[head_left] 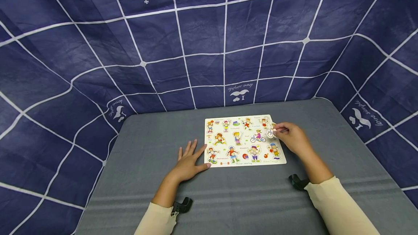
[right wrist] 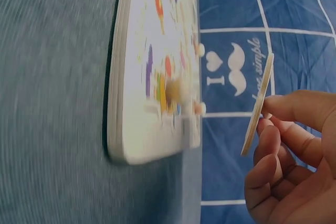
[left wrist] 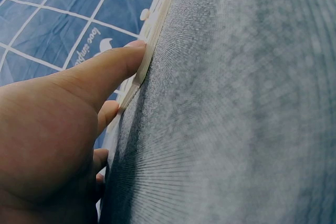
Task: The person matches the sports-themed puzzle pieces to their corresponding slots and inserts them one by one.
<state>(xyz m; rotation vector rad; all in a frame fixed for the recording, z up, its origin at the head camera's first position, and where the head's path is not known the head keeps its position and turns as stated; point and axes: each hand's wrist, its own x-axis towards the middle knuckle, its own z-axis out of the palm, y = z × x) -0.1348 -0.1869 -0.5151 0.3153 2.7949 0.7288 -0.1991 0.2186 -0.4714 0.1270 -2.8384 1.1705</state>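
A white wooden knob puzzle board with colourful sports figures lies flat on the grey surface. My right hand, over the board's right edge, pinches a small puzzle piece between thumb and fingers. Seen edge-on in the right wrist view, that thin wooden piece is tilted and apart from the board. At the board's left side, my left hand lies with fingers spread. Its thumb touches the board's edge in the left wrist view.
Round knobs stick up from pieces in the board. The grey covered table spreads around it. Dark blue cloth with white lines hangs at the back and both sides. A black wrist strap sits by the left sleeve.
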